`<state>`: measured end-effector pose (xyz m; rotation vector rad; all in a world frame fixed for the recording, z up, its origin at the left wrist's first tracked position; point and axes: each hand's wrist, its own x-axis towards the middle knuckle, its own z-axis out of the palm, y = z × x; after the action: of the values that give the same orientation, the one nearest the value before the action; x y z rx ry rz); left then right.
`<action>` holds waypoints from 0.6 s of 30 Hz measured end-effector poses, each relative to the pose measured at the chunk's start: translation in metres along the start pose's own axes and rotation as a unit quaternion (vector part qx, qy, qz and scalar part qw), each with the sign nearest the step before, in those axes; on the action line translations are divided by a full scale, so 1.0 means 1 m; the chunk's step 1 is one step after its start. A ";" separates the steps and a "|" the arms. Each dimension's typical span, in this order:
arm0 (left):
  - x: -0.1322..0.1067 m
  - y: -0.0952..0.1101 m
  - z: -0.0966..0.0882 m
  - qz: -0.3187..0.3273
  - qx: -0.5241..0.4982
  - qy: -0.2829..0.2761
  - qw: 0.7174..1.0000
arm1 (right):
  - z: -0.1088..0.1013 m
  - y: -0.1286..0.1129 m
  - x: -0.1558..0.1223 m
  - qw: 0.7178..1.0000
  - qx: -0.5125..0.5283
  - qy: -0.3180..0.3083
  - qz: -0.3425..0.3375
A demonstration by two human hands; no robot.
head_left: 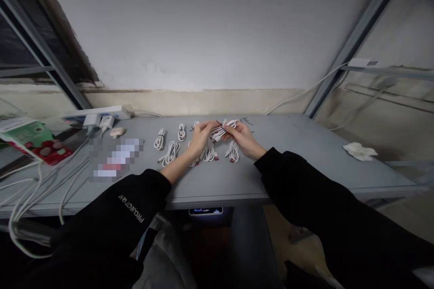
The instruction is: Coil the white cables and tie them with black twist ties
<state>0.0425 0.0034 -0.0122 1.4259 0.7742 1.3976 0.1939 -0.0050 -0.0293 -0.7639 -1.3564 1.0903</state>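
My left hand [203, 137] and my right hand [241, 140] meet above a grey table [271, 176], both pinching a coiled white cable [220, 131]. A thin black twist tie [219, 125] crosses that coil between my fingers. Several other bundled white cables with reddish-brown ends lie just below and left of my hands, including one [232, 151] under my right hand and one [159, 139] further left. A few loose dark ties [246, 121] lie beyond my right hand.
A white power strip [96, 115] with plugged-in adapters sits at the table's far left, and white cords trail over the left edge. A red-and-green package [34, 140] lies beyond that corner. A crumpled tissue [359, 151] rests at the right. A wall stands behind the table.
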 end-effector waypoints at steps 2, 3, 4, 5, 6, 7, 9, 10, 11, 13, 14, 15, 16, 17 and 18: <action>-0.001 0.001 -0.001 0.010 0.020 -0.002 1.000 | 0.001 -0.001 0.000 1.000 0.010 0.004 0.004; -0.002 0.002 -0.001 0.017 0.032 -0.009 0.999 | 0.001 -0.001 -0.001 1.000 0.015 0.006 0.005; -0.003 0.003 0.000 0.025 0.041 -0.018 0.999 | 0.001 -0.002 -0.001 1.000 0.019 0.008 0.005; -0.004 0.004 0.000 0.033 0.051 -0.027 0.998 | 0.001 -0.003 -0.001 1.000 0.022 0.009 0.003; -0.006 0.006 0.000 0.040 0.063 -0.036 0.997 | 0.001 -0.004 -0.002 1.000 0.023 0.010 0.002; -0.007 0.007 0.001 0.049 0.081 -0.044 0.995 | 0.000 -0.004 -0.002 1.000 0.022 0.010 -0.002; -0.010 0.008 0.002 0.077 0.135 -0.057 0.986 | -0.001 -0.005 -0.003 1.000 0.015 0.013 -0.011; -0.011 0.009 0.002 0.097 0.171 -0.062 0.978 | -0.002 -0.005 -0.003 1.000 0.011 0.016 -0.016; -0.012 0.009 0.002 0.120 0.213 -0.067 0.967 | -0.003 -0.005 -0.003 1.000 0.008 0.021 -0.021; -0.012 0.010 0.001 0.164 0.301 -0.075 0.936 | -0.004 -0.004 -0.002 0.999 0.001 0.031 -0.031; -0.013 0.010 0.000 0.181 0.344 -0.079 0.918 | -0.004 -0.003 -0.002 0.999 -0.006 0.034 -0.036; -0.013 0.011 -0.001 0.193 0.382 -0.085 0.900 | -0.004 -0.003 -0.002 0.998 -0.016 0.034 -0.042; -0.013 0.012 -0.002 0.202 0.415 -0.093 0.882 | -0.003 -0.003 -0.003 0.998 -0.027 0.031 -0.047; -0.014 0.013 -0.003 0.208 0.440 -0.103 0.868 | -0.002 -0.003 -0.003 0.998 -0.038 0.027 -0.050; -0.014 0.014 -0.004 0.211 0.457 -0.114 0.856 | -0.001 -0.003 -0.004 0.997 -0.048 0.024 -0.053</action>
<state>0.0344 -0.0135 -0.0046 2.5821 1.0762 1.1503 0.1962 -0.0095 -0.0278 -0.7738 -1.4012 0.9242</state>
